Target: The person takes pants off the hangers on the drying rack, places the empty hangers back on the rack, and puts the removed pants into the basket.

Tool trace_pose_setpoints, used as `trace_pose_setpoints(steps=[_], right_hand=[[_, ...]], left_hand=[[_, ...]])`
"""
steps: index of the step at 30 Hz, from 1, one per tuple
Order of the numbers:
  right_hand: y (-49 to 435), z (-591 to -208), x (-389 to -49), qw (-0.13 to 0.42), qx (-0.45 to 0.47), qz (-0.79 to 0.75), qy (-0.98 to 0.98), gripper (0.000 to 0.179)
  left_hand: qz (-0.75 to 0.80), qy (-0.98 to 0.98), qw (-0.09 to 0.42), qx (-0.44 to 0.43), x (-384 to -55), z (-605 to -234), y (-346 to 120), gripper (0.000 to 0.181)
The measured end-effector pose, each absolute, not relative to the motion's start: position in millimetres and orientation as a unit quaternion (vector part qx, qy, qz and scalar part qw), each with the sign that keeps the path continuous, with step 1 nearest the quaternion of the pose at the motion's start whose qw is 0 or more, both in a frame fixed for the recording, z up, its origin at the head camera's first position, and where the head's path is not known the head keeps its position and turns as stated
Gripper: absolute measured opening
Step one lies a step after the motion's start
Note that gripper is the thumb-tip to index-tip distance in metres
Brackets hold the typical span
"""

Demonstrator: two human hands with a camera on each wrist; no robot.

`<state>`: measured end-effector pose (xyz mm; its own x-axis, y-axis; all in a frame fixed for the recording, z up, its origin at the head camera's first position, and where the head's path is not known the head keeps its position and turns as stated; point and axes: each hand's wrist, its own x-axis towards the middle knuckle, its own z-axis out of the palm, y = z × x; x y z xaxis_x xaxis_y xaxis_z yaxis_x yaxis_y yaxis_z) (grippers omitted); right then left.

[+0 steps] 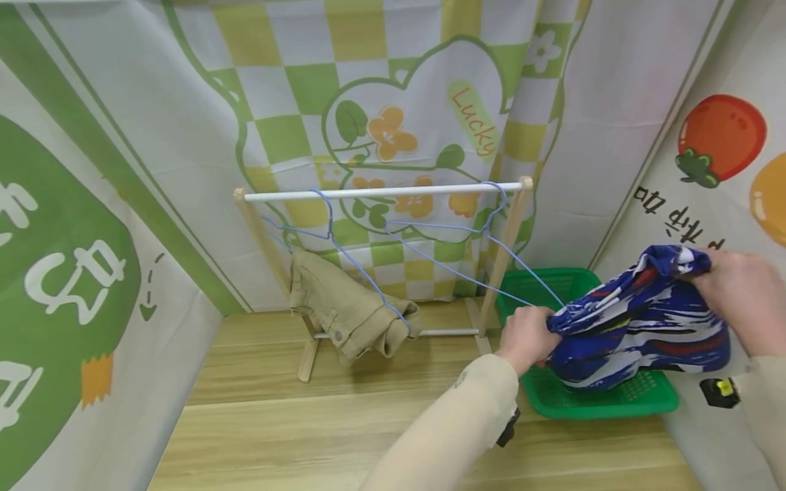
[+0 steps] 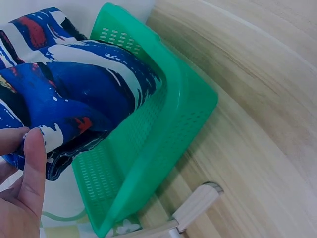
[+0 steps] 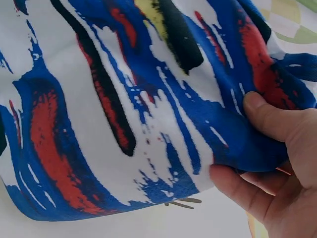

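Observation:
A blue, white and red patterned garment (image 1: 638,327) is stretched between both hands above the green basket (image 1: 608,409). My left hand (image 1: 529,337) grips its left end, thumb and finger pinching the cloth (image 2: 74,99) in the left wrist view. At the other end, my right hand (image 1: 743,293) holds the upper corner; the right wrist view shows thumb and fingers of this hand (image 3: 282,163) on either side of the fabric. A blue wire hanger (image 1: 430,261) hangs from the rack, its lower corner reaching the garment beside my left hand. Whether it goes inside the cloth is hidden.
Khaki bottoms (image 1: 346,300) with a button hang tilted on another blue hanger (image 1: 359,269) at the left of the rack. The rack has a white top bar (image 1: 393,192) and wooden legs. Printed curtains (image 1: 405,82) stand behind the wooden tabletop (image 1: 295,436).

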<state>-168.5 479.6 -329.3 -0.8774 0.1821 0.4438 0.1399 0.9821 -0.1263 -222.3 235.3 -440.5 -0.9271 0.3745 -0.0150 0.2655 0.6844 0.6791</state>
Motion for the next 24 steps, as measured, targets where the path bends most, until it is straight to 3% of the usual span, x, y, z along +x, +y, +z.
trace_pose_setpoints(steps=[5,12,20,24], right_hand=[[486.1,-327.0,-169.1,0.200,-0.098,0.050,-0.974,0.026],[488.3,-330.8,-169.2,0.228,-0.095,0.043,-0.968,0.021],[487.5,-334.8,-169.8,0.271,-0.089,0.057,-0.957,0.020],[488.2,-338.0,-169.5,0.296,-0.077,0.061,-0.950,0.015]], left_hand=[[0.388,0.902,0.098,0.164,-222.2,-441.2,238.2,0.038],[0.411,0.892,0.105,0.159,-225.8,-440.6,240.6,0.041],[0.349,0.915,0.002,0.201,-235.0,-446.8,239.3,0.041],[0.357,0.911,-0.003,0.206,-236.9,-449.5,240.0,0.041]])
